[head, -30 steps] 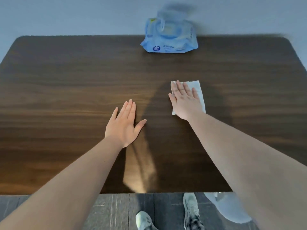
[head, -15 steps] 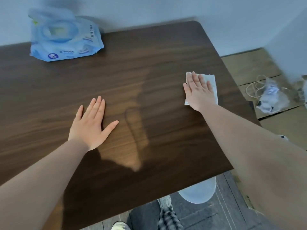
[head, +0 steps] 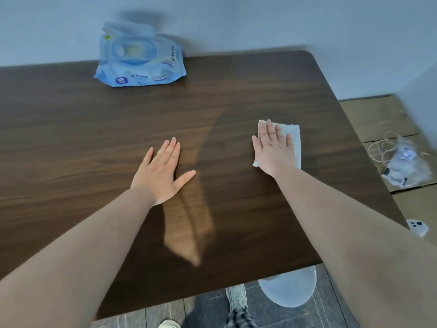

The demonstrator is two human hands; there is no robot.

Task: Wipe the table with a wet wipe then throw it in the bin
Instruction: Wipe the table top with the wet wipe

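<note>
The right hand (head: 274,147) lay flat, fingers spread, pressing the wipe (head: 292,138) onto the table (head: 71,129) toward its right side. The left hand (head: 163,171) rested open, palm down, on bare wood, holding nothing. A blue wipe pack (head: 139,60) sat at the far edge.

Both bare forearms are reaching forward. The left hand (head: 163,172) is lying flat, palm down, fingers together, thumb splayed. The right hand (head: 274,150) is pressing flat, palm down, fingers extended.
</note>
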